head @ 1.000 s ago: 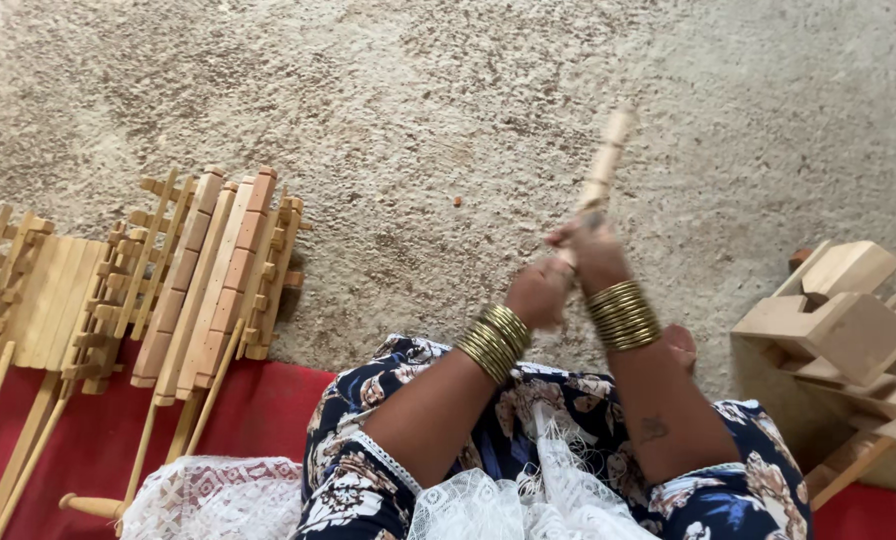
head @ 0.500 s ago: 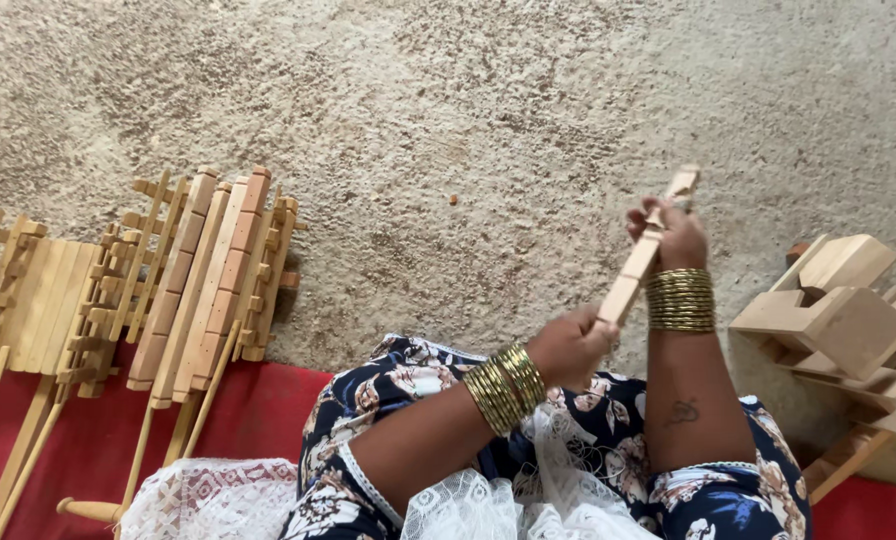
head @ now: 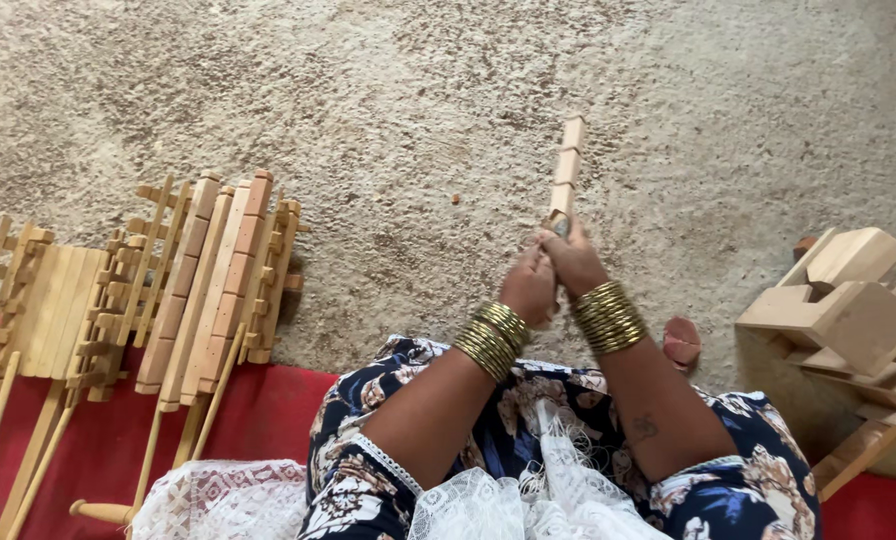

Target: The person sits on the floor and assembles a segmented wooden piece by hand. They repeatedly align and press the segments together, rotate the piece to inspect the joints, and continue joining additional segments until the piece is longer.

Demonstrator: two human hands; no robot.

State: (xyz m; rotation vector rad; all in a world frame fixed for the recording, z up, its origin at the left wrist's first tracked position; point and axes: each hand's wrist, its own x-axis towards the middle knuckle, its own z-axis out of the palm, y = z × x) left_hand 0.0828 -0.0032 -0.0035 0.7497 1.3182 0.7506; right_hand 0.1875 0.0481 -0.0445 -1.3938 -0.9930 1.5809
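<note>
Head camera looks down at both hands, left hand [head: 528,290] and right hand [head: 573,262], clenched together on the lower end of a notched wooden stick [head: 566,172] held upright over the carpet [head: 388,110]; she seems mid-fitting, needing steady pressure

Both forearms reach forward, the left hand [head: 528,285] and right hand [head: 571,262] pressed together, each grip closed.

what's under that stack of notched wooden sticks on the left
The notched wooden sticks lie partly on the rough floor and partly on a red cloth. Whatever lies directly beneath the stack is hidden.
</note>
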